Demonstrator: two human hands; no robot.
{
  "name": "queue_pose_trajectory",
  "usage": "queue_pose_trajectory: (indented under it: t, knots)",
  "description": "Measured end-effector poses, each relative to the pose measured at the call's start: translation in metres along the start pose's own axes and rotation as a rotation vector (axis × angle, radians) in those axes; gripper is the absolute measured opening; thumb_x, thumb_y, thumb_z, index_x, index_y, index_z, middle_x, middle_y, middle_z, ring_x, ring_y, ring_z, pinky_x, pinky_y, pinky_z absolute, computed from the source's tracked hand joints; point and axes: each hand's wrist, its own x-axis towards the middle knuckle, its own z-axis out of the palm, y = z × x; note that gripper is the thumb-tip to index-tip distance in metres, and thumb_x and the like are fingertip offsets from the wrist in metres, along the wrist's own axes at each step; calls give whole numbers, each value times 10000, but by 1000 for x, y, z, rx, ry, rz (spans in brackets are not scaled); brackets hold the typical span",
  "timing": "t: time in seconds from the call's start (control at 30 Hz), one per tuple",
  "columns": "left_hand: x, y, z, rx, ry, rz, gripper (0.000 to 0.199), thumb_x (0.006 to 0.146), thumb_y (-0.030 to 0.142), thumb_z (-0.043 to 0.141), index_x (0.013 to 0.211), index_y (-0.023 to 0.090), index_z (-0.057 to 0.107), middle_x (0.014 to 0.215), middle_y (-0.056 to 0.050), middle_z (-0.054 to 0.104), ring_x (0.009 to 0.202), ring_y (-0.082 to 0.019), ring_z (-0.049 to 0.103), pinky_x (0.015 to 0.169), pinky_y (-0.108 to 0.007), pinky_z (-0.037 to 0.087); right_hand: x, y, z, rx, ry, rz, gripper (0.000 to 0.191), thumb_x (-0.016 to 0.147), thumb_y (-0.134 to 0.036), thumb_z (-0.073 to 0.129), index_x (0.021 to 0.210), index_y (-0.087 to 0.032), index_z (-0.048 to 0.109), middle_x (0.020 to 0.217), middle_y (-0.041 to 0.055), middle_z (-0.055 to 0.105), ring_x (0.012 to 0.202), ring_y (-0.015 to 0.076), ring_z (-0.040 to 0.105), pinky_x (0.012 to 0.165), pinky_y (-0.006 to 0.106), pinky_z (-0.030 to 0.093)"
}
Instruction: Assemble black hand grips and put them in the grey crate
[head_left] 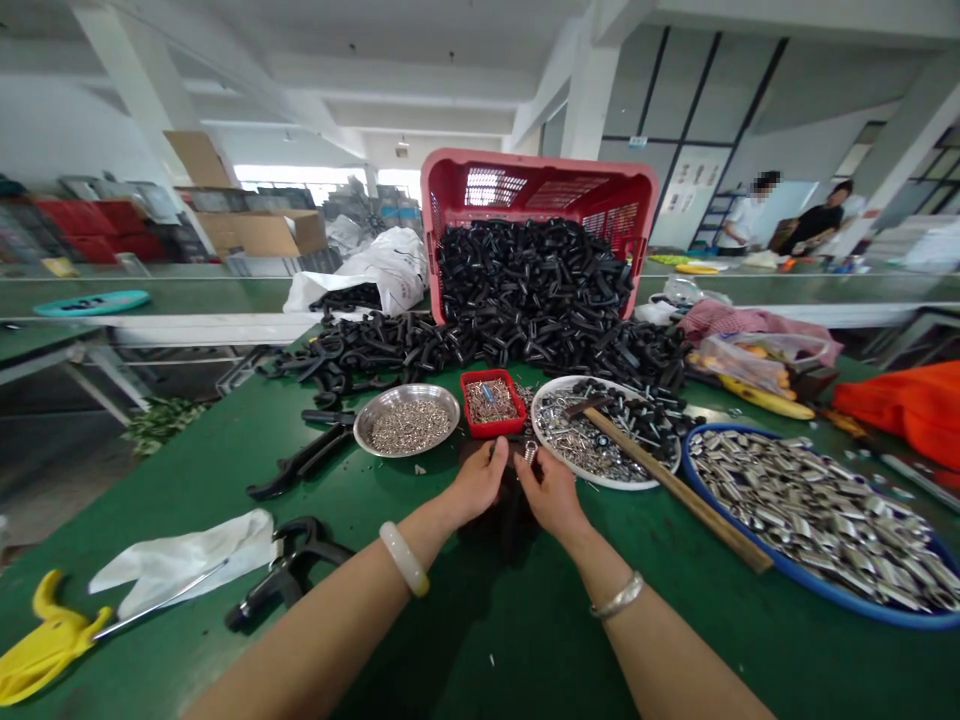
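Head view shows, from left to right on the green desk (420,650), a steel bowl (450,400) of small rivets and a red tray (495,432), then the left hand (474,482) and right hand (551,493). Their fingers (499,450) are narrow and seem to pinch a small metal part (530,453) above a black plastic piece (504,520), beside a white plate (570,470), a wooden-handled hammer (675,490) and a blue tray (712,515). A weak pinch could drop this small part among loose pieces, and a knocked hammer could tip the plate.

A small silver metal fitting (530,453) stands upright just above a curved black plastic part (501,520). The black part is partly hidden, hanging over the near middle of the green desk (825,670).
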Motion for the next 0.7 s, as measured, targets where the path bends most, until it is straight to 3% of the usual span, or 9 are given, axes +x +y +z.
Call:
queue_pose_trajectory:
  t: [0.1,0.17,0.27,0.33,0.47,0.57,0.7]
  knots:
    - [-2,-1,-2,-2,-51,7,631,790,648,154,839,148,537,466,21,464,350,-115,408,386,-246,339,1,-6,-5,-46,-115,-67,224,856,-333,380,759,-174,505,697,45,574,648,157,529,607,258,384]
    - [-4,0,-4,-18,-22,87,615,800,631,174,777,150,556,479,1,492,424,-137,471,448,-259,385,0,-12,-8,-76,-162,-69,231,860,-342,373,741,-181,488,676,37,566,629,155,523,590,256,375]
    - [-9,3,-8,-88,47,227,560,816,591,238,759,153,582,634,-43,591,677,-176,565,631,-270,439,-4,-21,-9,-54,-97,-42,241,859,-362,375,719,-189,469,674,30,561,637,153,525,587,252,372]
    - [-12,4,-10,-134,54,226,547,817,584,254,769,152,585,650,-45,597,730,-184,565,661,-268,440,-7,-24,-7,-6,-44,-2,249,858,-375,377,725,-190,478,690,33,570,654,155,533,602,254,380]
    - [-16,4,-13,-155,23,133,541,799,610,265,750,156,555,497,-2,503,531,-153,515,512,-254,411,-9,-26,-2,68,-65,93,270,872,-390,344,797,-189,507,701,36,587,659,161,555,624,263,403]
    - [-19,4,-16,-115,-30,78,541,784,635,256,746,169,528,413,37,411,368,-118,404,391,-242,324,-10,-26,-2,13,-94,28,246,869,-369,348,841,-179,503,780,70,597,742,185,566,677,281,409]
    - [-25,5,-20,-73,-47,95,514,783,629,262,680,182,492,427,35,422,383,-111,398,407,-237,323,-10,-29,-5,-86,-200,-11,242,871,-352,332,827,-165,478,794,103,600,744,197,570,670,293,406]
